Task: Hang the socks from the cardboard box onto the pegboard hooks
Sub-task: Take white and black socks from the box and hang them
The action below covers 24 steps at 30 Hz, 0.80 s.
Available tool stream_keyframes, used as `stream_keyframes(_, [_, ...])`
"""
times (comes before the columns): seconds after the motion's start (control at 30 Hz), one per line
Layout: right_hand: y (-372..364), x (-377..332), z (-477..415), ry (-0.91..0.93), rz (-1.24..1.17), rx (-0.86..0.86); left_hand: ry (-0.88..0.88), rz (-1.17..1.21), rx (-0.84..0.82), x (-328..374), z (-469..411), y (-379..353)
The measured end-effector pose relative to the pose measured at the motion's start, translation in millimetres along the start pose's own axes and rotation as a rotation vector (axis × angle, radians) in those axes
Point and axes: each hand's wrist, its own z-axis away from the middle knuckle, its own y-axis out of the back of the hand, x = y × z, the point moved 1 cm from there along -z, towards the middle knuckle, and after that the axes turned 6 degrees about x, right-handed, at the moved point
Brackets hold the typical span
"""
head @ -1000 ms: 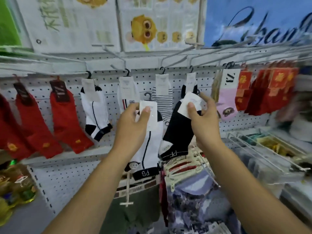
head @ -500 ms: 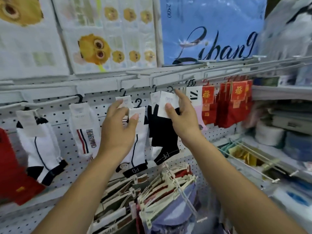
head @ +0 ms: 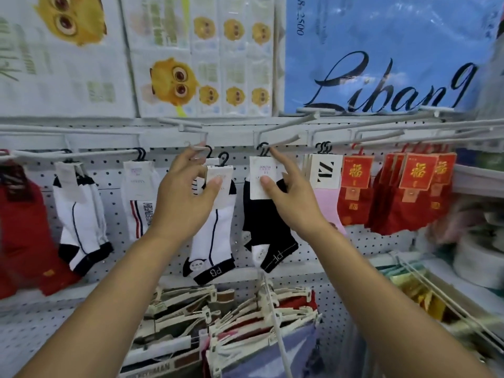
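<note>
My left hand pinches the paper label of a white sock pair with dark trim; its small black hanger sits just below a grey pegboard hook, and my fingertips touch that hook's tip. My right hand pinches the label of a black sock pair, whose black hanger is looped at the end of another grey hook. Both pairs hang in front of the white pegboard. The cardboard box is out of view.
White socks and red socks hang on hooks to the left; pink socks and red packaged socks to the right. Clip hangers with garments jut out below. Long grey prongs stick forward overhead. Shelves stand at right.
Both hands rose with their sock pairs toward the upper hooks. The black pair's hanger now sits at its hook's end, and the view swung right and closer to the pegboard.
</note>
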Motion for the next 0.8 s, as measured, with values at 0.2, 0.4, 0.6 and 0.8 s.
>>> stream_keyframes(0.2, [-4.1,9.3,-5.2,-0.039,-0.009,0.017,0.024,-0.028,-0.053,1.2,-0.1,1.6])
stream_keyframes(0.4, [-3.8,6.2,-5.0,-0.023,0.039,0.039,0.115,0.075,-0.091,-1.0,1.4,6.3])
stream_keyframes(0.6, [-9.8,-8.1,30.3,0.061,0.146,0.297,0.203,0.213,-0.119,-5.3,10.1,15.5])
stream_keyframes(0.8, [-58.8,-30.0,91.3,-0.079,-0.108,-0.030,0.413,0.426,-0.127,-15.8,41.8,44.2])
